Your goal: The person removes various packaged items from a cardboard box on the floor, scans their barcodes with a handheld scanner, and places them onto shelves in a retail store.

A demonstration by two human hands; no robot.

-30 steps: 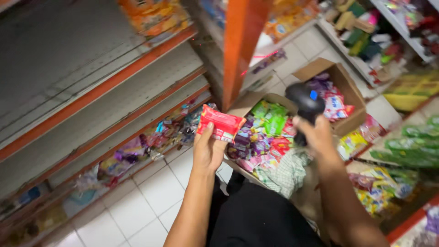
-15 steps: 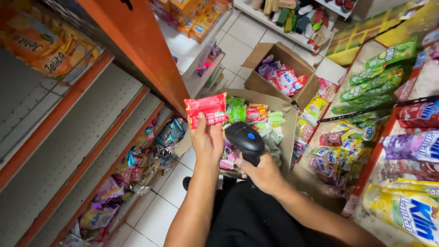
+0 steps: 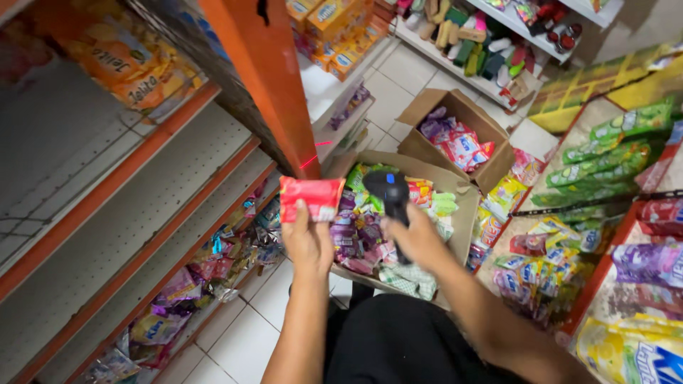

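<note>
Holding a red packet (image 3: 311,199) clamped in my left hand (image 3: 307,245), long axis level (right hand (image 3: 420,242) grips the scanner (image 3: 391,203) just beside).

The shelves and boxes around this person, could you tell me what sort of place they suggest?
Most likely a small grocery shop aisle: orange-edged shelves carry packaged snacks, open cardboard boxes hold sachets, and the right hand grips a black barcode scanner beside a red packet.

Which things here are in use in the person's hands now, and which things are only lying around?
In use:
- red snack packet, held up by the left hand
- black handheld scanner, gripped by the right hand

Lying about:
- open carton of mixed sweets
- second carton behind it
- orange shelf post
</note>
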